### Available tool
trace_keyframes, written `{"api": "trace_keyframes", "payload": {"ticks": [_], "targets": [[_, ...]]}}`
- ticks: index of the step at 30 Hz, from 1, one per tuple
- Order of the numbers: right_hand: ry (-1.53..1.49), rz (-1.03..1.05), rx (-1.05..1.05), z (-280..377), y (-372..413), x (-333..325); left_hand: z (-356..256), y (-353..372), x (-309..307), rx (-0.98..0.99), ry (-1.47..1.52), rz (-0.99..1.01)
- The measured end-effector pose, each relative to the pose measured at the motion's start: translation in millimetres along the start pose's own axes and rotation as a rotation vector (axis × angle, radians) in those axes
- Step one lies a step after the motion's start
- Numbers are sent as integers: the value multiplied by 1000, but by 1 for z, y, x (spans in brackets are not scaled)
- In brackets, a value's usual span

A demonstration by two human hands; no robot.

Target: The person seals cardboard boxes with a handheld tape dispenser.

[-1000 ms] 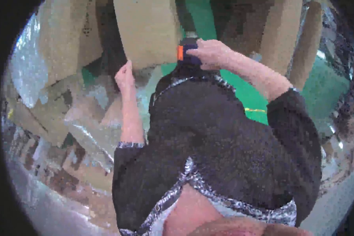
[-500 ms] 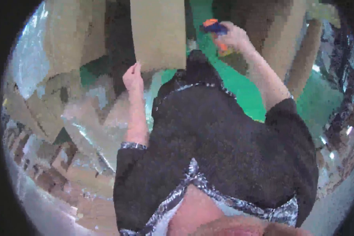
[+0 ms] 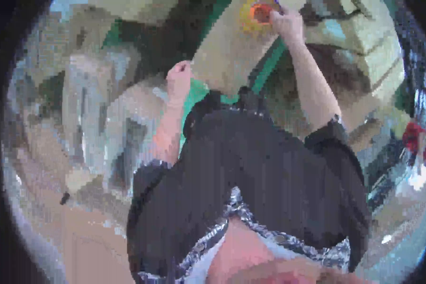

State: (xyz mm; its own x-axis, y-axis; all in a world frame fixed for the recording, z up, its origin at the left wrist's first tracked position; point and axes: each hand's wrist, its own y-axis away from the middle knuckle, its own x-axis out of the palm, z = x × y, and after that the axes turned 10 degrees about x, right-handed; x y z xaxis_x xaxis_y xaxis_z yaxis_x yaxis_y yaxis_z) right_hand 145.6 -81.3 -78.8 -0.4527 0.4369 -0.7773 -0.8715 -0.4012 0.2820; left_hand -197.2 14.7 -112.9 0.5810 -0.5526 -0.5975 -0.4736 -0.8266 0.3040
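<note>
A long tan cardboard panel slants away from my body, from lower left to upper right. My left hand is closed in a pinch at its left edge, near the end closest to me. Over the panel's far part, my right hand grips an orange hand tool that has a round, ring-like part and looks like a tape dispenser. Yellow shows around it, and its far end is cut off at the top of the view.
A green surface shows beside the panel. Cardboard boxes stand at the right. Greyish wrapped or crumpled material lies at the left, and a red item is at the far right edge.
The panel has gone from upright in view to slanting toward the upper right. My right hand with the tool has moved up, over the panel. My left hand has shifted right and slightly up.
</note>
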Motion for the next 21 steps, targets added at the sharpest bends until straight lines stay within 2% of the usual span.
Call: {"api": "trace_keyframes", "payload": {"ticks": [3,6,9,12,15,18,20,21], "targets": [[94,74,-27,5,10,-9,-5,7,7,-95,-14,-67],[60,-85,-232,27,44,-33,-12,13,15,-168,43,-146],[14,123,-381,38,100,-15,-21,24,22,-266,139,-227],[112,416,-765,28,135,34,-15,26,27,-267,266,-320],[121,411,-932,14,157,64,-13,35,11,-183,324,-275],[161,357,-942,-2,165,66,-16,35,-11,79,76,-58],[161,333,-930,-10,169,59,-19,24,-21,393,-243,136],[157,314,-915,-12,169,56,-20,16,-24,487,-327,194]]}}
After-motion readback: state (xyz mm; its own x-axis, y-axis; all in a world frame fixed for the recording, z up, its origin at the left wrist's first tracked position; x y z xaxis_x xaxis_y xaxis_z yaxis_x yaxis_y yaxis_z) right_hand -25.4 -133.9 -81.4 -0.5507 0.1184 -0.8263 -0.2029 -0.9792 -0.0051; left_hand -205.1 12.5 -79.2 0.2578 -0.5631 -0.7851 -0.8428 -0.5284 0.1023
